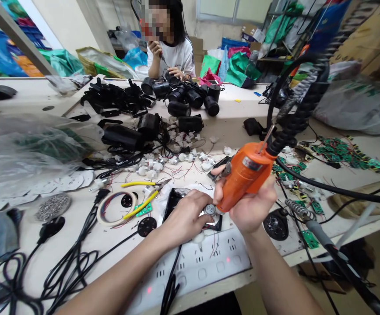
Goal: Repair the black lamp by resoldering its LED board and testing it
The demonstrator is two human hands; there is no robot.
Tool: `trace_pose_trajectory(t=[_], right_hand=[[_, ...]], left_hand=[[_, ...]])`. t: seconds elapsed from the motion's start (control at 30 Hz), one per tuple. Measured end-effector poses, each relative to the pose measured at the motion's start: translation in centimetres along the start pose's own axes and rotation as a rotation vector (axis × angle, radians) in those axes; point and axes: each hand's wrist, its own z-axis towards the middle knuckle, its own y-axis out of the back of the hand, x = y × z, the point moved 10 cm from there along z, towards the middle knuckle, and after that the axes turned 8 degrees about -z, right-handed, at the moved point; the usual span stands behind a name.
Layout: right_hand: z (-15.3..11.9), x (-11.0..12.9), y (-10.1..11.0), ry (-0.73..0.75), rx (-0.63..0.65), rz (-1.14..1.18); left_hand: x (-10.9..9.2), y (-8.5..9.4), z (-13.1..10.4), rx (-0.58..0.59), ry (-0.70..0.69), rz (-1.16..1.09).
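Over the pale bench (229, 131), two hands meet

Our right hand (254, 208) wraps the orange power driver (242, 175), tilted nose down. Our left hand (185, 216) lies palm down over the black housing (173, 197), fingertips bracketing a round metal part (210, 209); whether they pinch it, we cannot tell.

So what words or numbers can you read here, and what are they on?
None can be read for sure.
Label on the orange tool in the right hand: too small and blurred.
Green print on the clear plastic bag at the right: too blurred.
Dark marks on the cardboard box: too blurred.
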Motion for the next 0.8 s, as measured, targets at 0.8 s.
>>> trace_pose_trajectory(t=[0.8], right_hand=[[0.27, -0.28, -0.55, -0.103, 0.096, -0.09]], left_hand=[[0.02, -0.07, -0.36, -0.037, -0.022, -0.011]])
